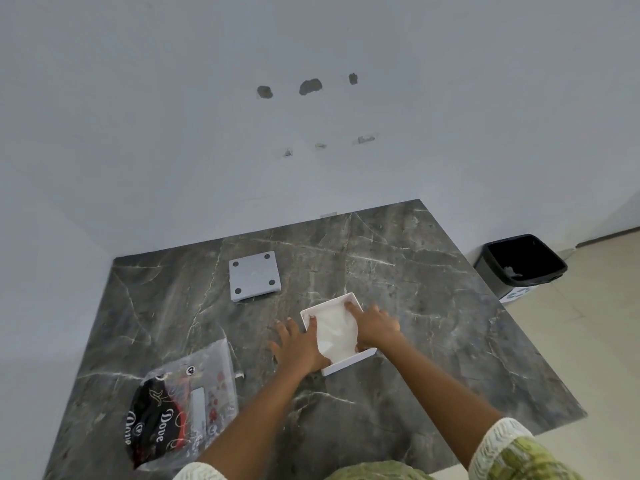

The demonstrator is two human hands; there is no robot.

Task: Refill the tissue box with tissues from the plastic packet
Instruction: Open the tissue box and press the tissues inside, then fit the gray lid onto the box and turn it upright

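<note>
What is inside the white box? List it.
The box holds white tissues. The left hand and right hand press fingers in at the edges, covering part of the stack. How deep the stack goes and the box floor are hidden.

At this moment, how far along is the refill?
Done: tissues sit inside the open box; the packet lies flat, apparently emptied. In hand: left hand and right hand press the stack down. Left: fit the grey panel, likely the lid.
</note>
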